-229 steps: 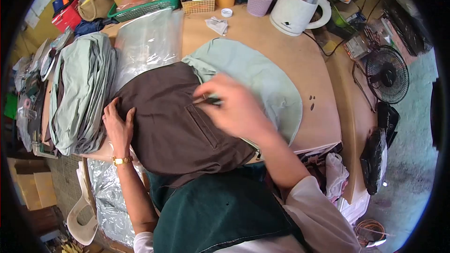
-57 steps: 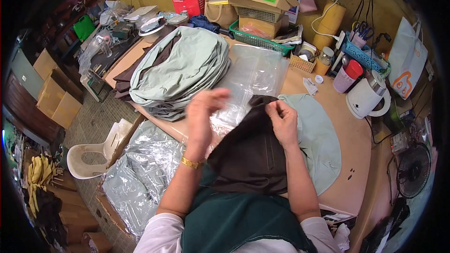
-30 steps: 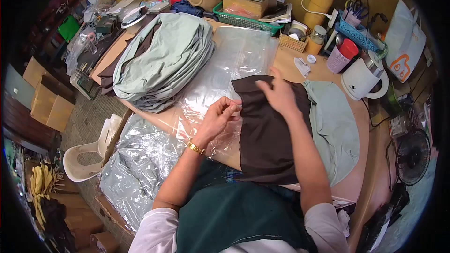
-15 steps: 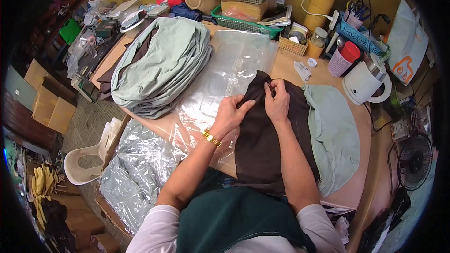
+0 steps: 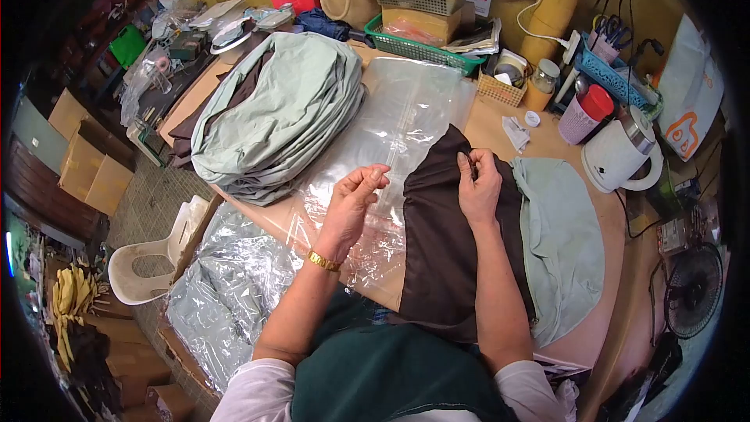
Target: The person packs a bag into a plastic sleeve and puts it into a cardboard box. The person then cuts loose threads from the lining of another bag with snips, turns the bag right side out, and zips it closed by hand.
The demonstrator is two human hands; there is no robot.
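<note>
One small dark thing (image 5: 473,172) was held in the closed fingers of the right hand (image 5: 481,191), too hidden to name. Brown cloth (image 5: 441,242) lay just under that grip and reached down to the dark green apron (image 5: 391,367). Left of the grip, the left hand (image 5: 349,203) had its thumb and fingertips pinched together, and I could not tell if they held anything thin. Clear plastic (image 5: 422,94) lay under the left hand and beyond it. A big cloth pile (image 5: 285,113) sat farther left. Pale green cloth (image 5: 562,242) lay to the right of the right hand.
</note>
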